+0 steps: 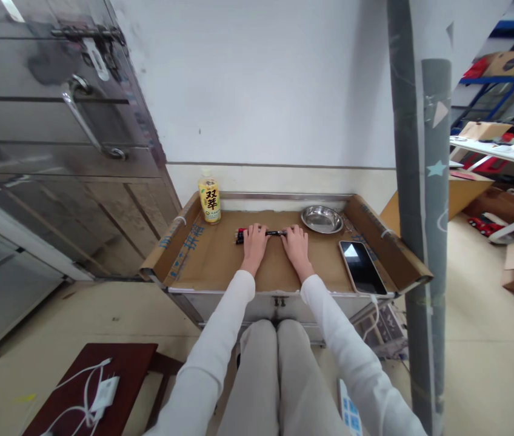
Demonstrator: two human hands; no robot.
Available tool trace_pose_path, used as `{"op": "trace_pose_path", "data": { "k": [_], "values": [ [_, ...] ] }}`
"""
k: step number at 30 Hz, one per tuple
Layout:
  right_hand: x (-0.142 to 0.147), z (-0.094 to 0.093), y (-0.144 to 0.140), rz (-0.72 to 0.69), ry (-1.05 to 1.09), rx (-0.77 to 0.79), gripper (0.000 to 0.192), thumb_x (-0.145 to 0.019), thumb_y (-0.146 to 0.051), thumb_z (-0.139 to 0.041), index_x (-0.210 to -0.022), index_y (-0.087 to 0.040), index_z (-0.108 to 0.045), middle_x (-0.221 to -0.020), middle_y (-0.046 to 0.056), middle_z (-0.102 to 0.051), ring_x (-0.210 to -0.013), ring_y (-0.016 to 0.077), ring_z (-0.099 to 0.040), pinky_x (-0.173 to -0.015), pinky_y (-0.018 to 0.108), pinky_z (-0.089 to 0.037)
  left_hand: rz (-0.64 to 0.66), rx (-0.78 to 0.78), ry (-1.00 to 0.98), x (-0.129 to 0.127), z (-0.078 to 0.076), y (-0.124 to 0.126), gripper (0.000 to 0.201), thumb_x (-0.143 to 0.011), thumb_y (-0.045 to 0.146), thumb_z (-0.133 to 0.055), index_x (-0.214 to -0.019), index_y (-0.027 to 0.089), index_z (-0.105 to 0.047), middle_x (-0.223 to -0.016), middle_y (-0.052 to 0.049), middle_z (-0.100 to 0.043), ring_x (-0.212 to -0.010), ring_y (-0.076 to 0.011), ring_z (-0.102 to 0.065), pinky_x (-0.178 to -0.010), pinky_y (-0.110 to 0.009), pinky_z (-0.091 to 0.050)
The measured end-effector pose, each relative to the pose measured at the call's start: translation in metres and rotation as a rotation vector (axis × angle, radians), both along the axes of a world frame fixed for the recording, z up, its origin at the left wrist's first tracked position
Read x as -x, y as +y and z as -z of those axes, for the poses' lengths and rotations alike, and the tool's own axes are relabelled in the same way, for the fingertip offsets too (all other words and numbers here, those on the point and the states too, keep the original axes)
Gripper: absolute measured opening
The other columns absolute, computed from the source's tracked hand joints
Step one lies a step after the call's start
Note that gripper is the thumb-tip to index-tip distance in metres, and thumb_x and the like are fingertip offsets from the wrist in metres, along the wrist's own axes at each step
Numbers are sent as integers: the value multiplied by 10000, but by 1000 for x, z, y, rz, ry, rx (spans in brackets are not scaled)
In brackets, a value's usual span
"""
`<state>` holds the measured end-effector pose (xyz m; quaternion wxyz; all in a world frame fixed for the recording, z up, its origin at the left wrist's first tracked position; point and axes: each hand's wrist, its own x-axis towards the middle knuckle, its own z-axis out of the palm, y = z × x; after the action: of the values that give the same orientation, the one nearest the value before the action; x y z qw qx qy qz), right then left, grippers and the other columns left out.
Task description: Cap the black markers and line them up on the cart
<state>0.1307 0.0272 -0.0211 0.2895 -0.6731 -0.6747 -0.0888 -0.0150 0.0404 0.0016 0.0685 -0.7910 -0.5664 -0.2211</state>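
Observation:
Several slim pens (239,236), black with a bit of red, stick out to the left from under my left hand (254,241). Its fingers are closed over them on the cardboard surface. A dark pen (276,233) spans the gap between my two hands. At that pen's right end, the fingers of my right hand (295,244) are closed. My fingers hide most of the pens' length, so how they lie together is unclear. A shallow round metal dish (322,220) is a little beyond my right hand, apart from it.
A yellow-labelled bottle (210,200) stands at the back left of the cardboard-lined table (220,266). On the right lies a phone (362,267) with a white cable. Cardboard flaps rise at both sides. A grey wrapped pole (425,242) stands right; a stool (116,369) holds a charger.

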Motion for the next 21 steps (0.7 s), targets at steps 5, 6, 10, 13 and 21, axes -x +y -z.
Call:
{"op": "trace_pose_path", "data": {
  "k": [5,6,10,13,21],
  "values": [
    [1,0,2,24,-30,-11,211,-963,-225,-437,-1038,-165,-625,-1022,143,-628,-959,253,-531,-823,355,-355,-26,0,8,-1,0,-2,160,-940,271,-517,-1055,195,-598,-1102,-104,-585,-1042,-266,-498,-883,-392,-377],
    [1,0,2,30,-26,-8,204,-962,-229,-445,-1037,-165,-624,-1021,138,-630,-956,252,-532,-822,353,-352,-27,5,10,-1,0,-2,149,-940,272,-518,-1037,194,-602,-1097,-104,-584,-1041,-267,-498,-884,-393,-377],
    [1,0,1,28,-4,-13,186,-964,-240,-458,-1025,-171,-619,-1013,125,-635,-948,246,-534,-821,346,-341,-28,2,5,-1,1,-1,138,-941,265,-515,-1010,192,-610,-1094,-106,-583,-1044,-268,-498,-892,-397,-379],
    [1,0,1,23,9,-13,186,-967,-242,-453,-1020,-172,-617,-1017,129,-635,-952,248,-536,-821,348,-340,-27,4,-6,-1,1,0,146,-944,273,-509,-1004,195,-617,-1099,-107,-584,-1047,-270,-498,-897,-399,-380],
    [-1,-1,1,4,31,-17,197,-957,-199,-435,-1026,-160,-615,-1014,130,-640,-942,250,-548,-804,346,-351,-8,-6,-52,3,0,-7,200,-962,260,-454,-1042,236,-635,-1141,-91,-597,-1075,-254,-504,-913,-399,-388]
  ]
}}
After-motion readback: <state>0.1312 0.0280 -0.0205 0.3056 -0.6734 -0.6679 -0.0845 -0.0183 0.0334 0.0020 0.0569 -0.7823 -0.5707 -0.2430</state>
